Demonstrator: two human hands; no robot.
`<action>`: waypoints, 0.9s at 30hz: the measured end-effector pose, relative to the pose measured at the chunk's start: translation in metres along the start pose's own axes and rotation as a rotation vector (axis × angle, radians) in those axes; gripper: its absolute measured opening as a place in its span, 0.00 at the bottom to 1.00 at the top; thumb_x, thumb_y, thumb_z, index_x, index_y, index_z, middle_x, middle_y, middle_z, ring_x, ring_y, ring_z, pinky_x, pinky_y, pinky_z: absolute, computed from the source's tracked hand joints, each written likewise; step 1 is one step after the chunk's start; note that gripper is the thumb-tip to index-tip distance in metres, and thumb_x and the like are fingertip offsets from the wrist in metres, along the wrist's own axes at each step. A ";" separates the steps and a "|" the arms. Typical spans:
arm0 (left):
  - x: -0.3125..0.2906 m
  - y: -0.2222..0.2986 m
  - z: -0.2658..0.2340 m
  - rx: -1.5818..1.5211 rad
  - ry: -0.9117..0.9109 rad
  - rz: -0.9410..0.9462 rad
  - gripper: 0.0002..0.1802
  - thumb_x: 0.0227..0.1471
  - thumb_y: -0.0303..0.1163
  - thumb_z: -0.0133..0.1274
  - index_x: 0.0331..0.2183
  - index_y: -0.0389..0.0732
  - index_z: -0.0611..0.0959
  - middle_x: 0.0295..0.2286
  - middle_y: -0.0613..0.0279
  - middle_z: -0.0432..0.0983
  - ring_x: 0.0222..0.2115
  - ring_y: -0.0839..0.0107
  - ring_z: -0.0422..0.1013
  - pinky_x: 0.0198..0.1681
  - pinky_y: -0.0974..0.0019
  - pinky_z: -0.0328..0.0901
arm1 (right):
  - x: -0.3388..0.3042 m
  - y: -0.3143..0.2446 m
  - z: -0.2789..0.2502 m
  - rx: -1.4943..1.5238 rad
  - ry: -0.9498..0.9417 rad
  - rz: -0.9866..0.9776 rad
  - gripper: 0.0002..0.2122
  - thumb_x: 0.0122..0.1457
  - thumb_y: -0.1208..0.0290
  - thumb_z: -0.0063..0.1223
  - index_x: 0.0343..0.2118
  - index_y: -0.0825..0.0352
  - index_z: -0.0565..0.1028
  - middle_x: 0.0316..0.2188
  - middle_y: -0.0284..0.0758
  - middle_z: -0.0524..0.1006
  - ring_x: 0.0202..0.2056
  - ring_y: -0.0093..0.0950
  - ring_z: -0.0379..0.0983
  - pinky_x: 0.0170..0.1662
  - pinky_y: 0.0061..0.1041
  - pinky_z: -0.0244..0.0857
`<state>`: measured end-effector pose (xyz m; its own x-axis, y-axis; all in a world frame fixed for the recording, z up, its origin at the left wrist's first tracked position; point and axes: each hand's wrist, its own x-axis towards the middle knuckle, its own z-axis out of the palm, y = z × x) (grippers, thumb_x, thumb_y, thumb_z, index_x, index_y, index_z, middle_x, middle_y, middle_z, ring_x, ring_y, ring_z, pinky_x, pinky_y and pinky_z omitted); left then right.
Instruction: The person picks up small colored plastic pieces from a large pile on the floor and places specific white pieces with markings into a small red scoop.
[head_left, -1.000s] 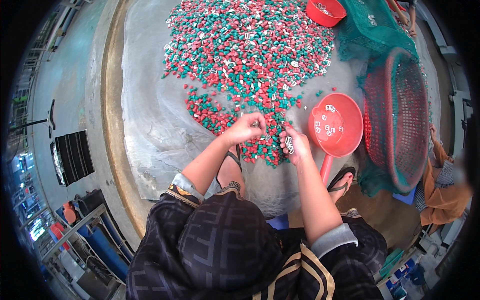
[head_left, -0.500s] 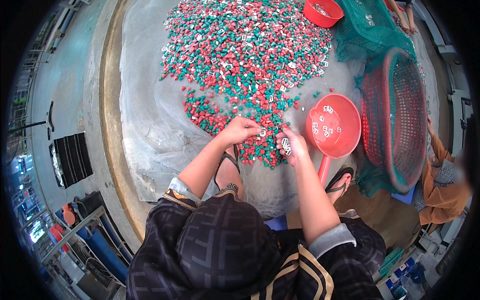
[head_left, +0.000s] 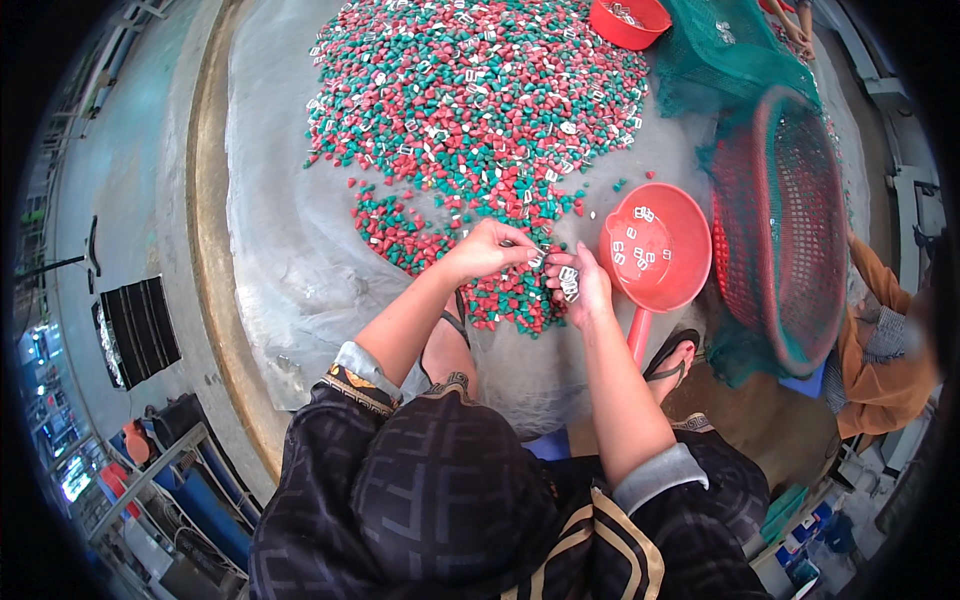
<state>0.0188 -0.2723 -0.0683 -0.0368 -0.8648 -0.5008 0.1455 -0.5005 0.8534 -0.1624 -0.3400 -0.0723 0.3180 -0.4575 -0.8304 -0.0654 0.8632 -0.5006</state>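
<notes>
My left hand (head_left: 492, 250) pinches a small silver metal buckle (head_left: 538, 259) between thumb and fingertips, close beside my right hand. My right hand (head_left: 592, 284) is turned partly palm up, with several silver buckles (head_left: 569, 282) cupped in its bent fingers. Below and beyond both hands spreads a pile of small red and green cone-shaped pieces (head_left: 470, 110), with more silver buckles scattered among them. Right of my right hand rests a red long-handled scoop (head_left: 690, 262), its handle pointing toward me. Several loose buckles (head_left: 640, 250) lie in its bowl.
A red bowl (head_left: 630, 30) holding metal pieces stands at the pile's far right. Green netting (head_left: 735, 50) and a large red mesh basket (head_left: 800, 230) lie at the right. Beyond them sits a person in a brown sleeve (head_left: 890, 390); another person's hands (head_left: 800, 38) show at top right. Grey sheeting (head_left: 275, 180) covers the floor.
My two hands have come closer together, the left one carrying its pinched buckle up to the right hand's fingers. The whole scene has shifted slightly left in view.
</notes>
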 end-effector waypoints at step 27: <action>-0.007 0.013 0.008 -0.865 -0.107 -0.156 0.09 0.51 0.29 0.46 0.34 0.34 0.72 0.28 0.49 0.75 0.28 0.59 0.74 0.30 0.64 0.71 | -0.010 -0.007 0.007 0.082 -0.124 0.106 0.27 0.56 0.45 0.27 0.31 0.68 0.72 0.26 0.34 0.75 0.26 0.25 0.71 0.27 0.23 0.63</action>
<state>0.0128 -0.2729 -0.0527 -0.2051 -0.8101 -0.5493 0.8260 -0.4443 0.3468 -0.1582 -0.3403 -0.0590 0.4277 -0.3379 -0.8384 -0.0293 0.9218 -0.3864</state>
